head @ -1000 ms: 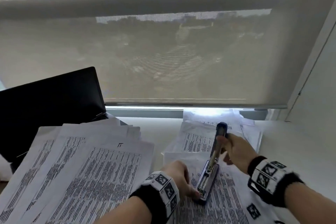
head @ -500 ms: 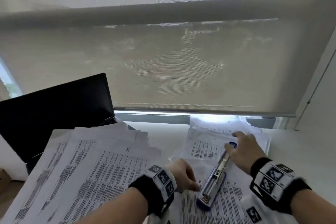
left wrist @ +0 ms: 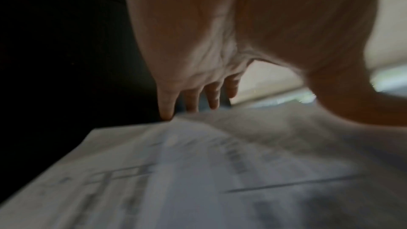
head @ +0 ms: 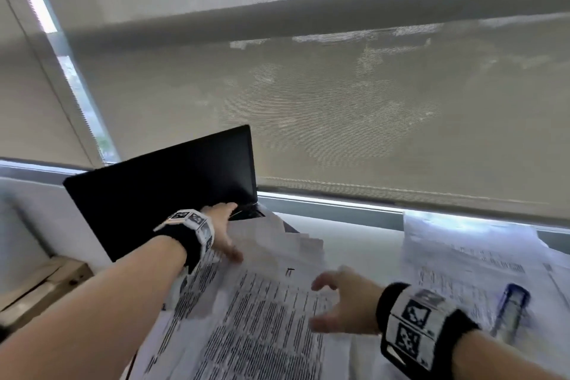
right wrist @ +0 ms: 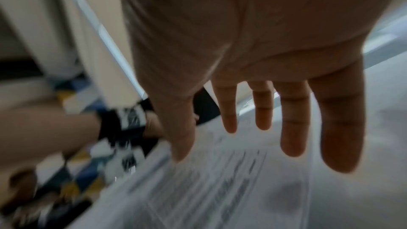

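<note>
A fanned pile of printed sheets [head: 262,318] lies on the white desk in front of a black laptop [head: 160,188]. My left hand [head: 226,231] reaches over the pile's far edge by the laptop, fingers straight. The left wrist view shows its fingertips [left wrist: 167,114] at the edge of the sheets [left wrist: 198,171]. My right hand [head: 327,302] hovers with fingers spread just above the pile's right side, holding nothing; the right wrist view shows its fingers [right wrist: 293,128] straight over the print [right wrist: 198,189]. A blue stapler [head: 510,308] lies apart on a second pile [head: 462,256] at the right.
A strip of bare white desk [head: 354,241] runs between the two piles. A roller blind [head: 339,102] covers the window behind the desk. A wooden box [head: 40,284] sits low at the far left, past the desk edge.
Both hands have let go of the stapler and moved left to the fanned pile. The stapler now lies on the right pile. The head view has swung left.
</note>
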A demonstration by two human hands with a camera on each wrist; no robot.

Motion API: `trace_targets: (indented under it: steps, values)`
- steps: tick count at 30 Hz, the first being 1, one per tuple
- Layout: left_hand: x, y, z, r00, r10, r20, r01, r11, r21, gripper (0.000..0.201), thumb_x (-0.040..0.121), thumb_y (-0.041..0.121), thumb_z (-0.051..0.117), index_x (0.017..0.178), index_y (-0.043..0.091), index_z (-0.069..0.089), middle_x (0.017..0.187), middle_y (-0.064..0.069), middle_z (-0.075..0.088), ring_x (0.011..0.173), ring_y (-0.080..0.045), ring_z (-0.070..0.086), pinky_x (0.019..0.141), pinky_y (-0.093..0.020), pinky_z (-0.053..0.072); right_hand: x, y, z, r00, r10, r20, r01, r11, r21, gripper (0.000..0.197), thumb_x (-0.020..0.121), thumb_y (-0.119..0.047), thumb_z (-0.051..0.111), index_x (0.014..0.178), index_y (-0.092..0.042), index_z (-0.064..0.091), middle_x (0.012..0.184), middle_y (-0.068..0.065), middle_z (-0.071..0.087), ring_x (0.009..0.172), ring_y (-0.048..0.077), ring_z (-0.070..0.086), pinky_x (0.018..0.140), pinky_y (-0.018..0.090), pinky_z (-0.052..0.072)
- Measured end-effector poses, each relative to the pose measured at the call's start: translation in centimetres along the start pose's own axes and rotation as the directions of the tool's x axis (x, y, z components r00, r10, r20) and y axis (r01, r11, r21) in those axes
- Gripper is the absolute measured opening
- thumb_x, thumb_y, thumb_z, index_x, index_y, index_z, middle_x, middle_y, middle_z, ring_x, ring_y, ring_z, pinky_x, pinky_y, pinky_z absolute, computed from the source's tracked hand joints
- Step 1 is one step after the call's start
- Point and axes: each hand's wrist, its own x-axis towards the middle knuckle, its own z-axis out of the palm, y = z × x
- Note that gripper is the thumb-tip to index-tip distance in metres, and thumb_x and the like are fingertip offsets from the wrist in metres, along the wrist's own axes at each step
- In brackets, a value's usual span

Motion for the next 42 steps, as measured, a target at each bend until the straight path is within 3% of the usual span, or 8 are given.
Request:
trace_targets:
  steps: [5,14,19,27,31,33,38,42]
  values:
    - [3.8,-2.4,1.2,0.988,0.044,0.150,-0.050,0.998,0.038,0.133,0.016,0.076,0.082,0.136,0.029,0.044,0.131,0.007,0.059,0.111,-0.013,0.060,0.099,-0.030,0.049,3.4,-0.5,2.0,1.000,-0.015,0.015,0.016,0.997,-0.081,0.049,0.065,-0.043,0.080,0.107,-0.030,0.058,0.110,-0.005,0.036,0.104,0.016,0.048,0.093,0.019,0.041]
    - [2.2,-2.8,0.7,0.972,0.075,0.223,-0.093,0.993,0.069,0.092,0.048,0.070,0.084,0.123,0.027,0.052,0.124,0.002,0.048,0.115,-0.020,0.052,0.099,-0.036,0.046,3.7,-0.9,2.6,0.996,0.085,0.000,-0.084,0.984,-0.156,0.065,0.040,-0.067,0.066,0.095,-0.041,0.042,0.104,-0.014,0.038,0.101,0.015,0.051,0.093,0.032,0.045]
    - [2.0,-3.1,1.1,0.982,0.126,0.142,-0.122,0.992,-0.036,0.098,0.024,0.072,0.084,0.106,0.027,0.053,0.103,0.006,0.064,0.095,-0.014,0.062,0.089,-0.037,0.054,3.5,-3.0,3.1,0.995,0.062,-0.084,-0.082,0.961,-0.264,0.091,0.054,-0.070,0.066,0.131,-0.046,0.024,0.130,-0.010,0.026,0.123,0.015,0.029,0.107,0.038,0.032]
    - [-5.8,-0.3,2.8,0.839,0.439,-0.320,-0.326,0.878,0.351,0.039,0.072,0.030,0.073,0.088,0.028,0.037,0.089,-0.002,0.071,0.086,-0.024,0.068,0.070,-0.031,0.033,5.4,-4.1,4.1,0.914,0.019,-0.404,-0.059,0.994,-0.088,0.144,0.051,-0.054,0.084,0.145,-0.027,-0.021,0.148,-0.010,-0.006,0.139,0.020,0.017,0.114,0.036,0.027]
    - [-8.3,0.0,5.8,0.758,0.537,-0.369,-0.357,0.816,0.454,0.035,0.045,0.029,0.077,0.061,0.026,0.046,0.045,0.008,0.051,0.039,-0.013,0.052,0.050,-0.021,0.031,7.1,-3.0,3.6,0.868,-0.028,-0.497,0.065,0.996,0.057,0.098,0.056,-0.032,0.083,0.138,-0.032,0.030,0.125,-0.013,0.040,0.117,0.013,0.044,0.101,0.031,0.041]
    - [-8.8,0.4,7.6,0.695,0.588,-0.414,-0.374,0.787,0.490,0.019,0.051,0.020,0.065,0.058,0.026,0.049,0.045,0.009,0.047,0.039,-0.013,0.046,0.050,-0.021,0.028,7.4,-2.7,3.8,0.920,-0.069,-0.386,0.096,0.994,0.052,0.039,0.066,-0.022,0.080,0.095,-0.034,0.056,0.086,-0.014,0.055,0.087,0.012,0.056,0.087,0.031,0.050]
    - [-10.6,1.7,4.8,0.733,0.554,-0.395,-0.456,0.831,0.319,0.021,0.060,0.030,0.072,0.072,0.022,0.057,0.060,0.004,0.061,0.054,-0.016,0.060,0.054,-0.027,0.032,7.7,-2.4,4.7,0.954,0.129,-0.271,-0.018,0.926,0.376,0.023,0.049,-0.018,0.074,0.056,-0.019,0.052,0.059,0.005,0.047,0.057,0.022,0.047,0.064,0.033,0.048]
    - [-8.7,-0.5,-0.5,0.870,0.241,-0.431,-0.437,0.782,-0.445,0.020,0.085,0.036,0.068,0.083,0.016,0.067,0.064,0.005,0.065,0.060,-0.006,0.060,0.062,-0.028,0.051,8.1,-2.9,5.1,0.934,0.168,-0.315,0.074,0.771,0.633,0.020,0.042,-0.002,0.052,0.052,-0.001,0.035,0.072,0.015,0.023,0.059,0.026,0.022,0.055,0.038,0.032]
